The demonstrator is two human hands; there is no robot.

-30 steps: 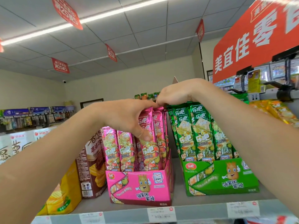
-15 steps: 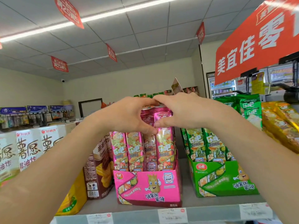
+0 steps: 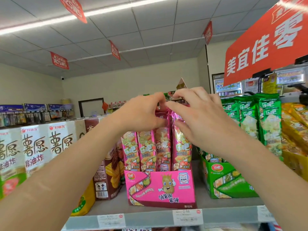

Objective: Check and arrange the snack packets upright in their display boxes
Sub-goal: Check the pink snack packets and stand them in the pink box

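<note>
Several pink snack packets (image 3: 146, 150) stand upright in a pink display box (image 3: 160, 187) at the shelf's front middle. My left hand (image 3: 143, 114) grips the tops of the middle packets, with its thumb in front and its fingers curled over behind. My right hand (image 3: 200, 117) holds the top of the rightmost pink packets. Its thumb lies on their front and its spread fingers reach over the top, fingertips close to the left hand's. To the right, green packets (image 3: 250, 120) stand in a green display box (image 3: 228, 184).
Yellow packets (image 3: 295, 124) lean at the far right. A brown chip carton (image 3: 108, 172) and white cartons (image 3: 35, 147) stand to the left of the pink box. The shelf edge (image 3: 150, 219) carries price tags. A red sign (image 3: 266, 44) hangs overhead at the right.
My right hand has come off the green packets and onto the pink ones beside my left hand. Its fingers are now spread wider. The pink packets stand straighter and closer together.
</note>
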